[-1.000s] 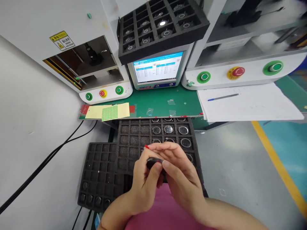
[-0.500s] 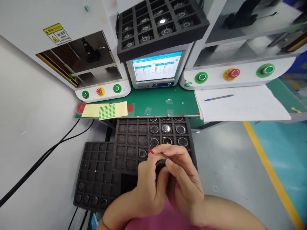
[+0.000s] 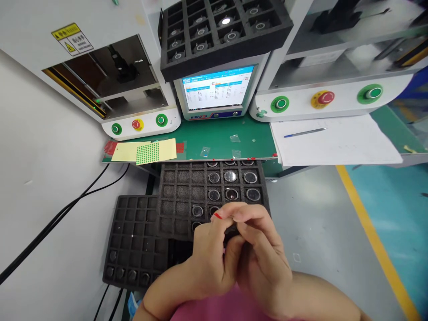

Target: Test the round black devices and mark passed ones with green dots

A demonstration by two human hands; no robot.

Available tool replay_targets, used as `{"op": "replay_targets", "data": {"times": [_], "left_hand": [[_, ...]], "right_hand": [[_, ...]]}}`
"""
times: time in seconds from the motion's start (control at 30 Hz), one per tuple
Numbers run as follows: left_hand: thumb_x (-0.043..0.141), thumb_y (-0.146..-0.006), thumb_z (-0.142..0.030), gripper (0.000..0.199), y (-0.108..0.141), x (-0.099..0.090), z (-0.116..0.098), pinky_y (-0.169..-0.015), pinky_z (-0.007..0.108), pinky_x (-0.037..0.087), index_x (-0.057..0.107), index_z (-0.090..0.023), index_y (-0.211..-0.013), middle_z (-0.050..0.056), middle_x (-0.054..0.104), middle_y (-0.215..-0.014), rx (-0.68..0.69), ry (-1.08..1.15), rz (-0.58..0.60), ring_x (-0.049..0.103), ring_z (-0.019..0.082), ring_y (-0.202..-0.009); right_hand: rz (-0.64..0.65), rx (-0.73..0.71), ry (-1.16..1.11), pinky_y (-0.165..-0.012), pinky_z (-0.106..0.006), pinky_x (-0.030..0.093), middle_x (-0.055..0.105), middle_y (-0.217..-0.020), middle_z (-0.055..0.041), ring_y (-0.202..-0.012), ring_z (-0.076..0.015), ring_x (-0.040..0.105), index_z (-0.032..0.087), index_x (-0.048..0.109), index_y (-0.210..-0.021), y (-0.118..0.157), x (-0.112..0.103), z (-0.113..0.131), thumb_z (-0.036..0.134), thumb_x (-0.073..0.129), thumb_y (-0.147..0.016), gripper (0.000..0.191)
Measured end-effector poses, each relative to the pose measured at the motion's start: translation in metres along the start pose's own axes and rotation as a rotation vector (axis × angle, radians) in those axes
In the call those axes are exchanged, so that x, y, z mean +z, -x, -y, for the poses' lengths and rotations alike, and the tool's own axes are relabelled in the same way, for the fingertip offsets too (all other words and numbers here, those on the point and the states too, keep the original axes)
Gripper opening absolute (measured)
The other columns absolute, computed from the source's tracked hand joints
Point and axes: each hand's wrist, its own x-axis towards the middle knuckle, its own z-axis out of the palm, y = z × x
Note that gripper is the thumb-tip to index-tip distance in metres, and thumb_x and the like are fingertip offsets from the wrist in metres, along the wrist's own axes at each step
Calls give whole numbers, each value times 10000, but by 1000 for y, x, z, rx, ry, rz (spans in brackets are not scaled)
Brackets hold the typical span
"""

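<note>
A small black round part, which looks like a watch case, sits between my two hands, mostly hidden by the fingers. My left hand is closed around its left side, and a bit of red shows at a fingertip. From the right, my right hand pinches at the same part, thumb and index finger meeting the left fingers. Just beyond both hands lies a black foam tray with several round, glass-faced watch-like pieces in its right-hand pockets.
Lower left is another foam tray with several dark pieces. A third tray rests above the monitor. Machines with green and red buttons flank it. Paper sheets with a pen and yellow sticker sheets lie on the green bench.
Both hands have shifted slightly right with the part between them, and the right fingers sit closer over it. The view has tilted down a little.
</note>
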Motion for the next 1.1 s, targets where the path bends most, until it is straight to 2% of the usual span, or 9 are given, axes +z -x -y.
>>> {"op": "replay_targets", "data": {"times": [0.1, 0.2, 0.27, 0.33, 0.43, 0.63, 0.83, 1.0, 1.1], "left_hand": [[429, -919, -224, 185, 3, 3, 3, -468, 266, 392, 500, -213, -1089, 26, 614, -730, 1, 14, 9, 558, 149, -548], [418, -951, -304, 138, 4, 2, 1, -517, 249, 430, 515, -209, -980, 21, 599, -750, -181, 416, 50, 539, 124, -569], [412, -959, -382, 227, 2, 0, -3, -551, 248, 454, 520, -190, -905, 23, 584, -731, -375, 808, 77, 543, 118, -584], [436, -939, -433, 285, -1, -2, -8, -535, 243, 447, 523, -176, -853, 17, 556, -676, -506, 1128, 98, 527, 117, -554], [443, -911, -470, 321, -5, -1, -12, -491, 231, 414, 521, -171, -824, 11, 539, -633, -602, 1363, 94, 497, 112, -496], [479, -905, -515, 357, -3, 8, -10, -412, 168, 317, 487, -173, -802, -19, 497, -583, -570, 1377, 63, 410, 74, -446], [506, -920, -421, 273, -2, 10, -7, -426, 138, 338, 464, -179, -803, -26, 489, -573, -593, 1400, 41, 448, 73, -478], [547, -898, -418, 283, 1, 11, -9, -428, 136, 352, 502, -163, -783, -9, 528, -591, -697, 1390, -4, 485, 79, -496], [589, -869, -437, 307, -7, 10, -3, -431, 142, 350, 497, -166, -757, -18, 525, -573, -733, 1330, -65, 473, 75, -486]], "right_hand": [[40, 61, 40, -720, -267, 519, 692, -854, 7, -809, -147, 642, 280, 673, -810, -3, -4, 3, 182, 483, -901, 233], [113, 126, 65, -706, -293, 536, 697, -953, -23, -860, -174, 655, 284, 662, -937, -6, -10, 9, 331, 489, -936, 179], [110, -1, 96, -789, -350, 540, 676, -1049, -43, -934, -203, 652, 292, 634, -1018, -6, -13, 13, 391, 552, -904, 172], [86, -197, 151, -884, -400, 518, 645, -1105, -41, -985, -214, 636, 316, 612, -1065, -5, -14, 15, 336, 632, -857, 211], [146, -349, 199, -885, -449, 525, 637, -1076, -34, -973, -228, 637, 361, 581, -1110, -3, -16, 14, 228, 653, -824, 324], [234, -361, 219, -761, -481, 579, 656, -1000, -62, -930, -276, 660, 363, 544, -1156, -5, -22, 12, 198, 659, -787, 420], [279, -438, 259, -740, -446, 604, 650, -1066, -52, -890, -251, 683, 374, 508, -1210, -7, -35, 7, 59, 644, -736, 585], [401, -744, 289, -508, -276, 582, 646, -1118, -121, -900, -224, 680, 237, 426, -1331, -18, -41, -3, 2, 531, -767, 619], [356, -926, 335, -618, -309, 606, 620, -1142, -129, -917, -207, 671, 191, 413, -1339, -37, -49, -10, -16, 526, -768, 618]]}}
